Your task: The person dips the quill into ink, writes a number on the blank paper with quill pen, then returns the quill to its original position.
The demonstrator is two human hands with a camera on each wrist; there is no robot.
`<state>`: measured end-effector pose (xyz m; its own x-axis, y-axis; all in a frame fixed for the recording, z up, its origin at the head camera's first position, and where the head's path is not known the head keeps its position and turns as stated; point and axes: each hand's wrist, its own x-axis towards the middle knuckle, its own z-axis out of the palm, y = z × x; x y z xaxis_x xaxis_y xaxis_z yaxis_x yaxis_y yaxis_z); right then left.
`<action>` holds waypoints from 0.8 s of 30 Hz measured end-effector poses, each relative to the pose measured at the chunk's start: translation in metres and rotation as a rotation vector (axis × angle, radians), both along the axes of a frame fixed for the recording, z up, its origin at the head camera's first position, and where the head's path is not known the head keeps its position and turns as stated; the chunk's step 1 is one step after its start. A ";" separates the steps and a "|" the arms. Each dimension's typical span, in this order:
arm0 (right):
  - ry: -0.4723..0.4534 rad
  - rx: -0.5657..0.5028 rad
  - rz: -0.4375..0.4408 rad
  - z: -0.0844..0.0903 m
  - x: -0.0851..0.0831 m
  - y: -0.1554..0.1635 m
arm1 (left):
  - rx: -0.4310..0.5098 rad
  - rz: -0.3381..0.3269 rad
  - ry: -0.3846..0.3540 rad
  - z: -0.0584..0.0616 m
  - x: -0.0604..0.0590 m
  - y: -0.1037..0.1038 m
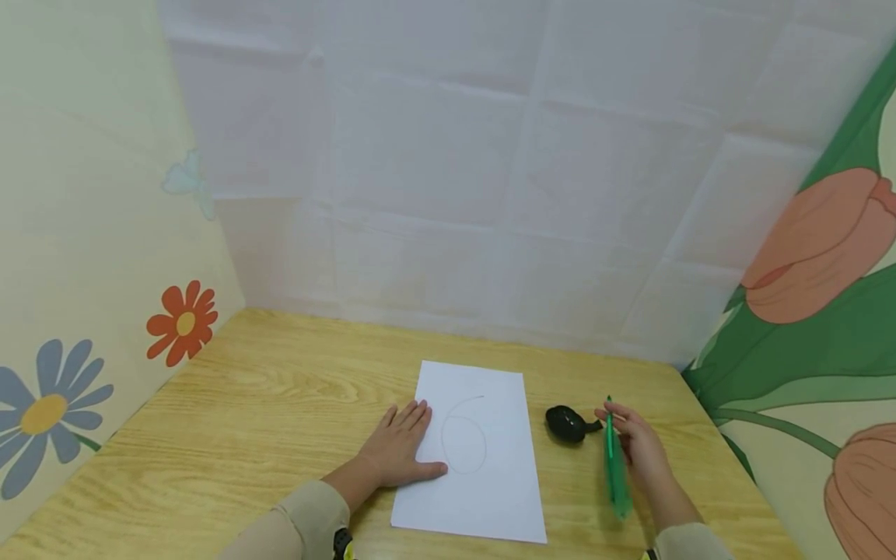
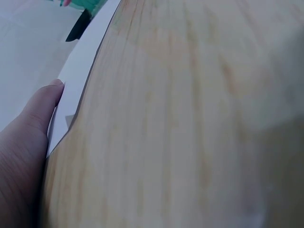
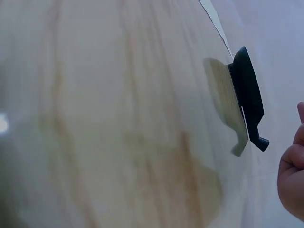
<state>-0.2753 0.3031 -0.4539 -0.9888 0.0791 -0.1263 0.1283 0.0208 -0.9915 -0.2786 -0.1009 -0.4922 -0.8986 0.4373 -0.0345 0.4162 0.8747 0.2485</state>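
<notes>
Left hand (image 1: 400,445) fingers are laid flat and straight on the left edge of the paper sheet (image 1: 483,451), pinning it to the wooden table (image 1: 245,420); a faint pencilled oval is seen at the sheet's centre. A green pen (image 1: 614,467) is gripped in the curled right-hand (image 1: 640,447) fingers, at 3 o'clock of the sheet, beside a black object (image 1: 568,424). Risk, judged: the black object could be knocked by the pen hand, or the sheet skewed if pressure is eased.

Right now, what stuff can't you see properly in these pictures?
- Head view: the pencil line on the paper is too faint to read as a shape.
- Head view: the small black object is too small to identify.
- Right wrist view: the right hand is cut off by the edge; the green pen is out of frame.
- Left wrist view: the left hand is partly cut off and blurred.
</notes>
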 end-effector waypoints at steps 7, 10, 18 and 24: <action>0.019 0.153 -0.008 0.001 0.002 0.001 | 0.006 0.000 0.005 -0.001 0.000 0.000; 0.025 0.202 -0.021 0.000 0.003 0.000 | 0.007 0.000 0.004 -0.002 -0.001 -0.001; 0.008 0.264 -0.029 -0.003 0.001 -0.001 | 0.006 0.000 0.002 0.000 -0.001 0.000; 0.025 0.375 -0.006 -0.007 -0.001 0.000 | 0.003 0.000 -0.001 0.002 0.000 0.000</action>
<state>-0.2758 0.3032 -0.4611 -0.9906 0.1210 -0.0633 0.1054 0.3824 -0.9180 -0.2783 -0.1013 -0.4905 -0.8988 0.4371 -0.0339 0.4156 0.8740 0.2519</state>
